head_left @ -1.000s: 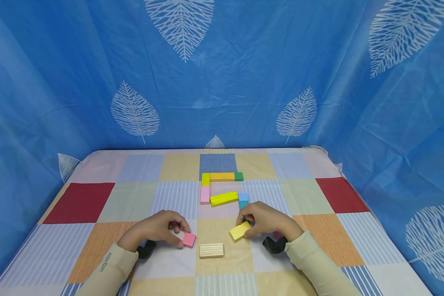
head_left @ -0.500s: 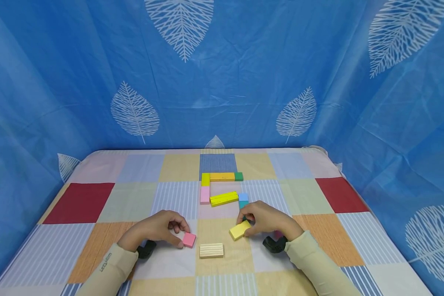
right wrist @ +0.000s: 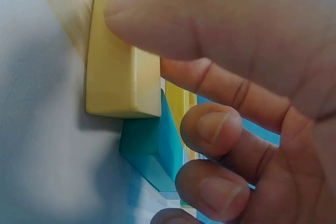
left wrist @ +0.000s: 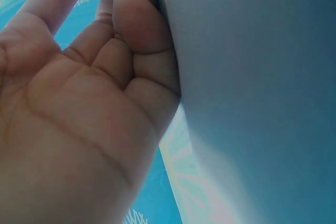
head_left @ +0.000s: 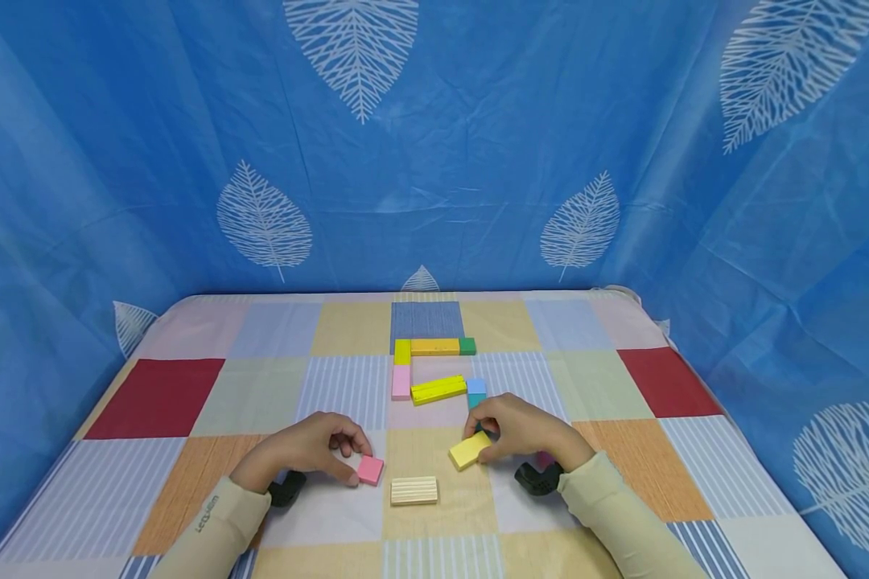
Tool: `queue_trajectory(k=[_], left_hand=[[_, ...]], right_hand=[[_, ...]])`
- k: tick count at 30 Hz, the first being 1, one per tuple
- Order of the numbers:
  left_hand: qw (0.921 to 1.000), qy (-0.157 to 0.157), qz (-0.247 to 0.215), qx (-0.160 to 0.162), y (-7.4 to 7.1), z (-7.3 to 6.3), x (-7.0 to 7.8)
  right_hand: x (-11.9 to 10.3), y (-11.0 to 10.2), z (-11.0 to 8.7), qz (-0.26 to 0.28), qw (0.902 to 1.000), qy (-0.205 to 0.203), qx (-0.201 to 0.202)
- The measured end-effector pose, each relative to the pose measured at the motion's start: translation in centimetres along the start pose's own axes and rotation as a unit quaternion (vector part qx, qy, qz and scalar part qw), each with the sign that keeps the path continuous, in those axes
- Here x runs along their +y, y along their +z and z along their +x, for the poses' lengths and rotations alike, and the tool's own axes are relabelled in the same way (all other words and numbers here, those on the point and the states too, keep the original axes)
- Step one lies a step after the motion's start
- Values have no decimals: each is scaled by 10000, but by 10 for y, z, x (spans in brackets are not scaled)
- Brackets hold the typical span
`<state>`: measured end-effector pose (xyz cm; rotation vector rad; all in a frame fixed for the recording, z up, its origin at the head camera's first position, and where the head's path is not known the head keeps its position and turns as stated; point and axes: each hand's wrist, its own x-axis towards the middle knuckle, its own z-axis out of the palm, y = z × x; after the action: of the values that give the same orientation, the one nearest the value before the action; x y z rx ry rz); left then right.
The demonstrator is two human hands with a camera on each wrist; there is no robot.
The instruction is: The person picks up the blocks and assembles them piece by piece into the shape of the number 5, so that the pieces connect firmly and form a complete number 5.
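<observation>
In the head view my left hand (head_left: 319,445) pinches a small pink block (head_left: 371,470) between thumb and index finger, low over the patchwork cloth. The left wrist view shows this hand's palm (left wrist: 79,114) and curled fingers but not the block. My right hand (head_left: 517,430) holds a yellow block (head_left: 468,451), thumb on its near side in the right wrist view, the index finger reaching behind it. Just beyond the yellow block lies a teal block (right wrist: 147,140), partly hidden by the right hand in the head view. A pale ridged wooden block (head_left: 414,490) lies between the hands.
Farther back, an orange block (head_left: 434,346), a green block (head_left: 467,346), a yellow-green block (head_left: 402,351) and a light pink block (head_left: 401,382) form a corner. A slanted yellow block (head_left: 438,390) lies beside a light blue block (head_left: 476,386). Blue curtains (head_left: 434,161) surround the table.
</observation>
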<state>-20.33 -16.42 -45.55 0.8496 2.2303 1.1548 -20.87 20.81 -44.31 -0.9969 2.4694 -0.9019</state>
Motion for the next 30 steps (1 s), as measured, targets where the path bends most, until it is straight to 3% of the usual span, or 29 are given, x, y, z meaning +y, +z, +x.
queue_trajectory(k=[13,22,30], left_hand=[[9999,-95,35,-4,0,1,1],[9998,-114,182,-2,-1,2,-2],[9999,-24,112,-36,-1,1,-2]], right_hand=[[7,1,2,758,9965,-359,61],[6,5,5,1549,9851,-734,135],[3,13,8,1850,9773,-985,297]])
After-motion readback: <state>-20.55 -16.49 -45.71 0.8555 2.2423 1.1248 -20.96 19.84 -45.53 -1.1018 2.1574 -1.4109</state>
